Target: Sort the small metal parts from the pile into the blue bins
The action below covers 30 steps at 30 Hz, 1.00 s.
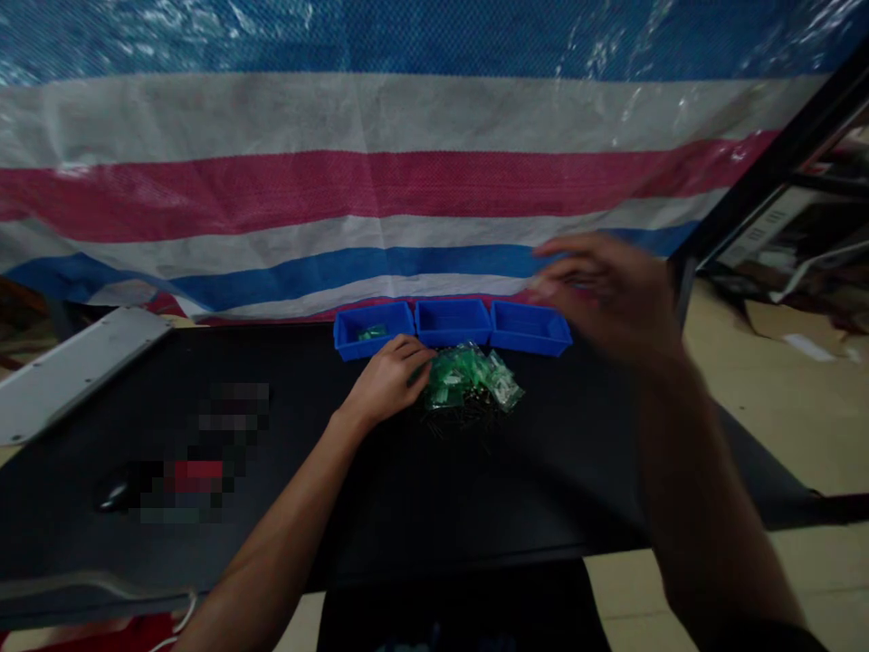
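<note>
A pile of small clear-and-green plastic packets [468,369] lies on the black table. Dark, thin pieces like screws [468,415] are scattered at its near side, too small to name surely. My left hand [394,376] rests at the pile's left edge, fingers loosely bent and apart, fingertips against the packets; no object shows in its grasp. Raised above the table on the right, my right hand [604,294] is smeared by motion, so its grip is unclear. Behind the pile stand three blue bins: the left bin [346,351] holds some green packets, alongside the middle bin [453,339] and right bin [533,342].
A striped plastic sheet [380,186] hangs behind the black table [434,507]. On the left lie a white panel [74,371] and a dark object [119,489] beside a pixelated patch. A dark metal post [760,149] rises at the right.
</note>
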{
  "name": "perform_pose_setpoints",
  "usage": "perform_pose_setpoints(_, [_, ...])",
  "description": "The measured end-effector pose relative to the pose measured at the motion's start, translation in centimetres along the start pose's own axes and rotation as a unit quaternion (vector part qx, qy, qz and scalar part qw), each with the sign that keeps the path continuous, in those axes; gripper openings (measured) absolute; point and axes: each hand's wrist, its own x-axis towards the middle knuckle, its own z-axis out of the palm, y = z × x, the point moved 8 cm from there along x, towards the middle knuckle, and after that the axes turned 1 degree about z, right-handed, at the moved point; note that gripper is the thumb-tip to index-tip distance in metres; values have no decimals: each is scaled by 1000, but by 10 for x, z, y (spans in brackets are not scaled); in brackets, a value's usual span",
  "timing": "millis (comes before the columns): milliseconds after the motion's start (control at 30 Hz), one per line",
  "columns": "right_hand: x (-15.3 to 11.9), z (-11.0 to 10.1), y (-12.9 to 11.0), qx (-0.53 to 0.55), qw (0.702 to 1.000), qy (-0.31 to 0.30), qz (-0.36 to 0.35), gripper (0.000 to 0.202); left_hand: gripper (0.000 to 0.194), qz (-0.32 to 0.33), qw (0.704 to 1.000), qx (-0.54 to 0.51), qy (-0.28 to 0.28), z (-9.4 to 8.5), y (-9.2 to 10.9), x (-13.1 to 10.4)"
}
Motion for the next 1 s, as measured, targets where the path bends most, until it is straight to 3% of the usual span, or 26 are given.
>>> perform_pose_setpoints(67, [-7, 35, 23, -48, 989, -141, 12, 29, 26, -1, 1000, -5, -13, 3, 3, 1])
perform_pose_setpoints(133, [-22, 59, 54, -97, 968, -224, 52, 31, 27, -1, 1000, 1, -24, 7, 6, 1])
perform_pose_setpoints(267, [-47, 75, 91, -153, 951, -257, 83, 45, 27, 2, 999, 6, -36, 13, 10, 2])
perform_pose_setpoints(533, [-63, 87, 103, -197, 912, -342, 112, 35, 26, 3, 1000, 5, -30, 12, 12, 3])
perform_pose_setpoints(800, [-60, 77, 111, -133, 915, -347, 154, 18, 25, 18, 1000, 7, -13, 9, 15, 3])
perform_pose_setpoints(900, [-54, 67, 110, -78, 935, -304, 167, 18, 25, 13, 1000, -13, 6, 7, 14, 3])
perform_pose_setpoints(1000, [-46, 64, 103, 77, 950, -243, 179, 18, 25, -8, 998, -57, 36, 1, 14, 5])
